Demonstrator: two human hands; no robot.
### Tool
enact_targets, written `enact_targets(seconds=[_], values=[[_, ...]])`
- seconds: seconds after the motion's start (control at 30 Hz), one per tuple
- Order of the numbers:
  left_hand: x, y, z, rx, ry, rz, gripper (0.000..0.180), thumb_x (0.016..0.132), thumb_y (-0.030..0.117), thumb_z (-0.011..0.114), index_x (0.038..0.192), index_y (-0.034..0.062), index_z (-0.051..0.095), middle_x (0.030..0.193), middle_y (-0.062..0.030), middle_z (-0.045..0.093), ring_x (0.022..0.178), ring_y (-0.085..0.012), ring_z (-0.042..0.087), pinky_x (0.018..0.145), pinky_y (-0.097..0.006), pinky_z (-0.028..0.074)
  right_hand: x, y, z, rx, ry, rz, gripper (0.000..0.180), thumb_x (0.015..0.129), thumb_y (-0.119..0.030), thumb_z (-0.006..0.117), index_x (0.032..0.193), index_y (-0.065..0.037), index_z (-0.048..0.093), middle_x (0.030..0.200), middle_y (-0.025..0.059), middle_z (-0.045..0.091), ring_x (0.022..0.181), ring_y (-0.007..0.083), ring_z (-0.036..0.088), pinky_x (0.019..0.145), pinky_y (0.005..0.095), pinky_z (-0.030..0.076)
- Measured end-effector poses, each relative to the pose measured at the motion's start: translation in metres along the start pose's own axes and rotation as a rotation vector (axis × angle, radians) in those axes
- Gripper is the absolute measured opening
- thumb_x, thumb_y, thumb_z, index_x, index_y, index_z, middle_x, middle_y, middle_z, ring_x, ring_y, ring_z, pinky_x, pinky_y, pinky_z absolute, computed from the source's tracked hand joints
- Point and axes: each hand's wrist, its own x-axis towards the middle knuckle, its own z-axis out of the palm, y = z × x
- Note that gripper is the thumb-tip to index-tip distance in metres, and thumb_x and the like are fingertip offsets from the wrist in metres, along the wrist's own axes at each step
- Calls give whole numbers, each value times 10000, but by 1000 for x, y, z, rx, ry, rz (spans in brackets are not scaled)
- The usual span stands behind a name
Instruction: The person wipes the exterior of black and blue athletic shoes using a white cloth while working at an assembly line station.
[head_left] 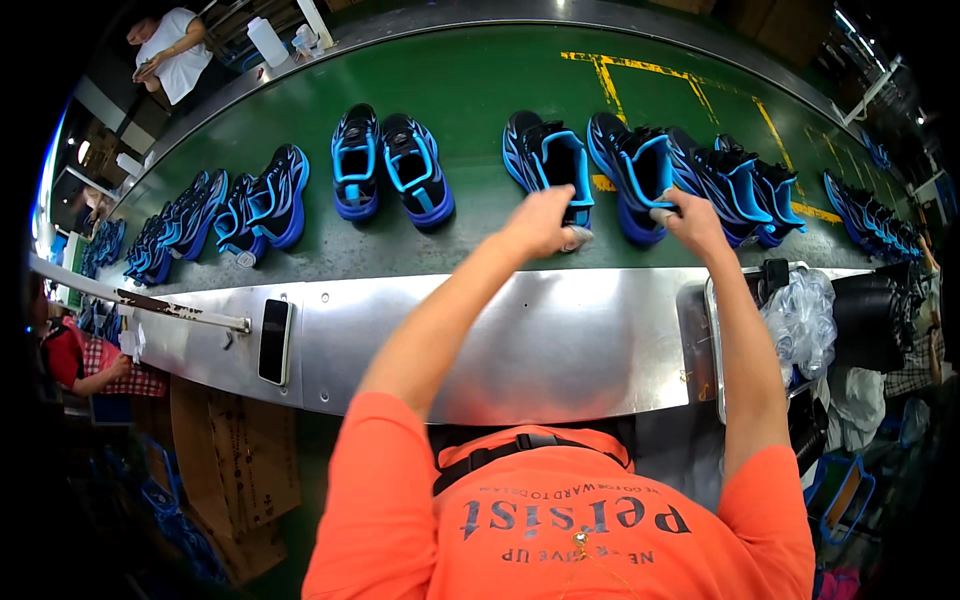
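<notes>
Two black and blue sneakers with bright blue linings stand on the green work surface [470, 90] in front of me. My left hand [543, 222] is closed on the heel of the left sneaker [527, 152]. At the heel collar of the right sneaker [622, 165], my right hand [693, 222] is closed, thumb and fingers pinching the edge. Both toes point away from me. Small pale coverings show at some fingertips. Just left of my hands stands another pair of sneakers [408, 165], untouched, side by side.
More sneakers [276, 200] line the left, and others [720, 185] the right. On the metal ledge [480, 340] lies a phone [274, 342]. Clear plastic material [803, 318] fills a tray at right. A white bar [180, 308] crosses the left. People work at left; one stands across the surface.
</notes>
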Motion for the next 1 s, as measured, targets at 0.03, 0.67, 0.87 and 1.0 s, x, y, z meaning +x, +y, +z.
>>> enact_targets(seconds=[0.03, 0.67, 0.87, 1.0], values=[[2, 5, 4, -23, -85, -81, 348, 852, 234, 684, 1126, 28, 624, 1169, -198, 611, 1105, -388, 572, 943, -429, 467, -11, -17, -3, -3, -17, -19, 304, 796, -299, 752, 1007, -87, 693, 837, 180, 684, 790, 359, 653, 705, 402, 503], [-183, 97, -87, 118, 228, -25, 611, 696, 267, 855, 1207, 47, 603, 1261, -163, 567, 1024, -319, 591, 856, -401, 507, -163, -126, -21, 109, 181, -516, 612, 683, -95, 798, 1266, -109, 615, 1180, 86, 645, 1010, 292, 635, 870, 379, 523], [-175, 80, -53, 4, 112, -7, 552, 636, -48, 714, 1166, 83, 632, 1126, -128, 653, 1010, -342, 630, 842, -399, 525, -144, -98, 27, 393, 53, -505, 311, 763, -66, 758, 1058, -47, 660, 1026, 130, 678, 916, 331, 666, 761, 368, 551], [-180, 92, -49, 78, 128, 32, 463, 646, -35, 702, 1091, 75, 636, 1056, -130, 661, 947, -329, 652, 786, -402, 550, -164, -107, 20, 395, -9, -398, 324, 776, -37, 736, 1083, -30, 632, 996, 140, 650, 916, 352, 653, 756, 389, 546]])
